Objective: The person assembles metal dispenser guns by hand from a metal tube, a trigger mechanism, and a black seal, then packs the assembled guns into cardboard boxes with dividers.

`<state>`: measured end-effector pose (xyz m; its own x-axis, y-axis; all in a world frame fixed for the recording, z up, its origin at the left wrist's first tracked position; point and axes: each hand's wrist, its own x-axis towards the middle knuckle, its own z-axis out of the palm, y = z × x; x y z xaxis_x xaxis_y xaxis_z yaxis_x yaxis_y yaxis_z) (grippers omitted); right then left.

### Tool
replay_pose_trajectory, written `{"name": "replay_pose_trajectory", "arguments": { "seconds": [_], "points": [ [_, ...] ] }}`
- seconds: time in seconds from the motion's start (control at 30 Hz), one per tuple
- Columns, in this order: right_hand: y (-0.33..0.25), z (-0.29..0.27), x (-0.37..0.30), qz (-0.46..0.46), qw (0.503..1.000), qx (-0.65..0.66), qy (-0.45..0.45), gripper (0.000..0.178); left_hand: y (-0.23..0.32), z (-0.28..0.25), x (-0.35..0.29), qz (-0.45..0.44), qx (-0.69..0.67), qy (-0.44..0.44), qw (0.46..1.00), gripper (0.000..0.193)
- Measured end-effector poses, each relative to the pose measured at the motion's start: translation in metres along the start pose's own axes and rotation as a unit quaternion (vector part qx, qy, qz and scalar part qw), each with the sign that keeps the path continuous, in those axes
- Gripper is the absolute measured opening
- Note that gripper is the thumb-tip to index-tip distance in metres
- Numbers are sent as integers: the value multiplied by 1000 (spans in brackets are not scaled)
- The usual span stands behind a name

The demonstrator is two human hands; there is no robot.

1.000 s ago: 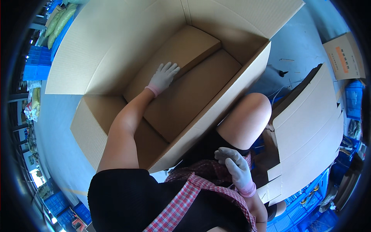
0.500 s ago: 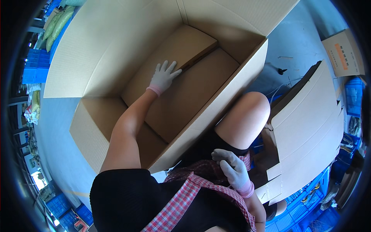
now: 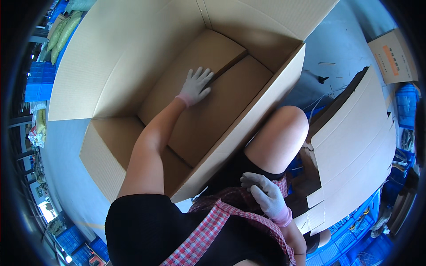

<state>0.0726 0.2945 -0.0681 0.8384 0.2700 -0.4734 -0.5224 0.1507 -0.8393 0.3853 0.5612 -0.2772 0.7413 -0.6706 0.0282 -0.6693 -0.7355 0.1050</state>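
A large open cardboard box [image 3: 111, 66] fills the upper middle of the view. My left hand [image 3: 195, 86], in a white glove with a pink cuff, lies flat with fingers spread on the bottom flaps [image 3: 222, 106] inside the box, near the seam between them. My right hand [image 3: 266, 197], gloved the same way, hangs loosely curled over my lap beside my bare knee [image 3: 279, 137] and holds nothing. A red-checked apron [image 3: 213, 226] covers my front.
A stack of flat cardboard sheets [image 3: 355, 142] leans at the right. A small closed carton [image 3: 392, 55] lies on the grey floor at upper right. Blue crates [image 3: 37, 82] and green sacks [image 3: 62, 33] stand at the left edge, more blue crates at lower right.
My left hand has stayed pressed on the box's bottom flaps. My right hand has shifted slightly left and up over my lap. The view has moved a little.
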Motion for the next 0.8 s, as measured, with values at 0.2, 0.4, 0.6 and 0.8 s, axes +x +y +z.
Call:
{"name": "replay_pose_trajectory", "arguments": {
  "seconds": [0.2,0.4,0.6,0.8],
  "points": [
    [3,2,3,10,1000,3,25,34,14,18,104,-11,68,27,997,55],
    [-3,-2,1,26,999,-9,27,37,19,23,94,-10,90,22,996,54],
    [-7,-6,-2,2,999,-23,33,36,-13,-11,-52,-122,57,-20,991,60],
    [-17,-20,-30,-97,978,-167,78,28,-22,-1,-125,-184,85,-103,974,63]
  ]
}}
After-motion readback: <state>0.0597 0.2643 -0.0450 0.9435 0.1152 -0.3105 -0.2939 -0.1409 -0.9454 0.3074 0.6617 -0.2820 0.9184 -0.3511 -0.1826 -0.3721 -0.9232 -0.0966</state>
